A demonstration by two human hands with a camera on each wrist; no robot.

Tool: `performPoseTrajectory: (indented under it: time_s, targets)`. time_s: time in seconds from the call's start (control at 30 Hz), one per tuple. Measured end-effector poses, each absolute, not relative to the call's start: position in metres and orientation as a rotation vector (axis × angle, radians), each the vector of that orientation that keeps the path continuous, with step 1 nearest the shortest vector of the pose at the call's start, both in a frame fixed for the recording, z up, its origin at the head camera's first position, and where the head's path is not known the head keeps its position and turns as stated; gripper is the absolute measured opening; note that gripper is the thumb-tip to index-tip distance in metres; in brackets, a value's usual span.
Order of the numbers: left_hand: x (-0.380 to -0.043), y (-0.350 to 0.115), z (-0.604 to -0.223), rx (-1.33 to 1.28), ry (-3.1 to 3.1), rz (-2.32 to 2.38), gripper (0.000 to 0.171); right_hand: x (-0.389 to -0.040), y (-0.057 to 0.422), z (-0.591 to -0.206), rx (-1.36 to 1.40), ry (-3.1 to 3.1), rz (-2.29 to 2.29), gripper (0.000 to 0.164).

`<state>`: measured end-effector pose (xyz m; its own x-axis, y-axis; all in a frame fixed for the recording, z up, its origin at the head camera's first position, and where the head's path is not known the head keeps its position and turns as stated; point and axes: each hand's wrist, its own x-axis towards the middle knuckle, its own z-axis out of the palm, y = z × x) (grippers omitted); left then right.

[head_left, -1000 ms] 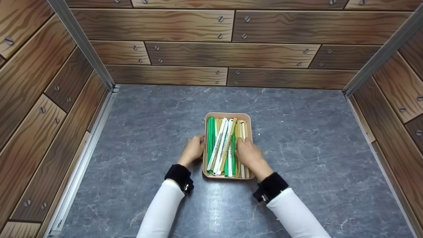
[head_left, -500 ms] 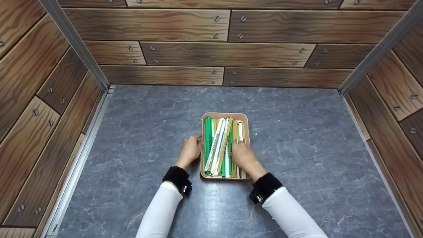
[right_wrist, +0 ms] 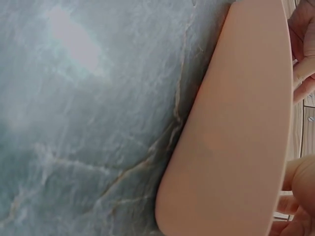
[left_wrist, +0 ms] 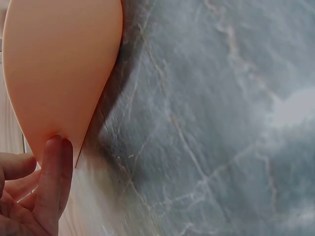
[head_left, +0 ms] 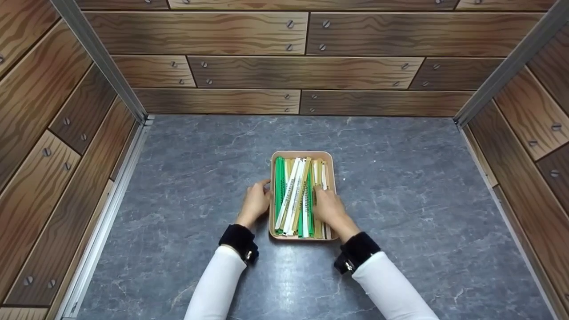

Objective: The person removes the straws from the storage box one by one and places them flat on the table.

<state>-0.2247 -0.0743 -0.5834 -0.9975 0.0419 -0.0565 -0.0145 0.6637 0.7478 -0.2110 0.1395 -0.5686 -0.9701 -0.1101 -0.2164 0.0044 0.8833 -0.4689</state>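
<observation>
A peach-coloured rectangular tray (head_left: 302,154) holds several long, narrow stick packets (head_left: 291,200) in green, white and gold, laid roughly lengthwise. Against the tray's left side is my left hand (head_left: 254,202). In the left wrist view its straight fingers (left_wrist: 53,169) touch the outer wall (left_wrist: 59,88), with the thumb near the rim. My right hand (head_left: 331,209) reaches over the right rim, its fingers bent down among the packets. Packets and hand hide those fingertips, so a grip cannot be made out. The right wrist view shows mostly the tray's outer wall (right_wrist: 226,132).
The tray stands on a grey marbled surface (head_left: 200,155). Wood-patterned panels (head_left: 302,73) rise at the back and both sides, joined by metal corner posts (head_left: 102,62).
My right hand has moved slightly left within the tray. The tops of the middle packets have shifted a little left. My left hand stays at the tray's side; the camera view has turned slightly.
</observation>
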Motion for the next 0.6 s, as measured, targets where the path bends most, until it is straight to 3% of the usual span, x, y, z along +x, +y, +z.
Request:
performPoseTrajectory:
  time_s: [0.33,0.6]
  targets:
    - [-0.225,-0.074,-0.583,0.005,2.790,1.278,0.040,-0.210,0.145,-0.562,-0.043,2.835,-0.756,0.070]
    - [-0.224,-0.073,-0.583,0.000,2.784,1.285,0.041,-0.211,0.153,-0.558,-0.072,2.864,-0.870,0.062]
